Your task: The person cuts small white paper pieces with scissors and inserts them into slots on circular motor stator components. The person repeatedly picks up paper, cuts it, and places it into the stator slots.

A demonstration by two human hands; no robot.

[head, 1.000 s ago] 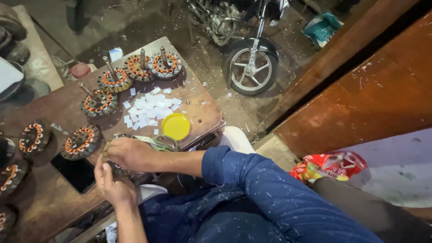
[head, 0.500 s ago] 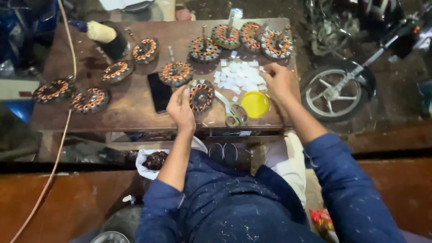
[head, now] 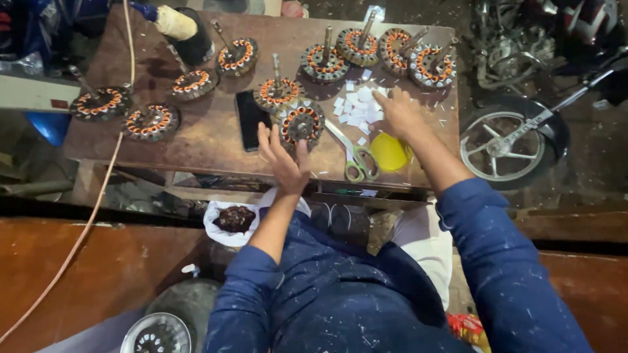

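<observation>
My left hand point(head: 282, 159) rests at the near edge of a round copper-wound motor stator point(head: 301, 123) on the brown wooden table point(head: 209, 131), fingers spread against its side. My right hand point(head: 399, 112) reaches over a pile of small white paper pieces point(head: 358, 108), fingertips touching them. Green-handled scissors point(head: 353, 157) and a yellow round lid point(head: 388, 151) lie between my arms near the table's front edge. A black phone point(head: 248, 119) lies flat just left of the stator.
Several more stators with shafts stand along the table's back and left point(head: 324, 62) point(head: 152, 121). A cable point(head: 98, 196) runs down the left. A motorcycle wheel point(head: 504, 144) stands to the right, a white bag point(head: 232, 221) under the table.
The view swung from a side angle to face the table squarely. My right hand moved from the table's front to the white paper pieces; my left stays by the stator.
</observation>
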